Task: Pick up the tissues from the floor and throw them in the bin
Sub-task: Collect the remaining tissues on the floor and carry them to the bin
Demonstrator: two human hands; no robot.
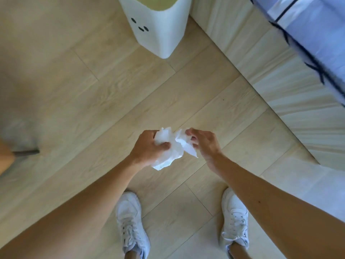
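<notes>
Crumpled white tissues (173,146) hang in mid-air above the wooden floor, held between both hands. My left hand (147,148) grips the left part of the bunch, with a loose end drooping below it. My right hand (203,143) pinches the right part with fingertips. A white bin (158,28) with three dark dots on its side stands open-topped on the floor ahead, well beyond the hands. No tissue shows on the floor.
A bed with a white skirt (276,75) and a blue-striped cover (315,40) runs along the right. My two white sneakers (132,221) stand below the hands. A dark thin object (26,152) lies at the far left beside a tan shape.
</notes>
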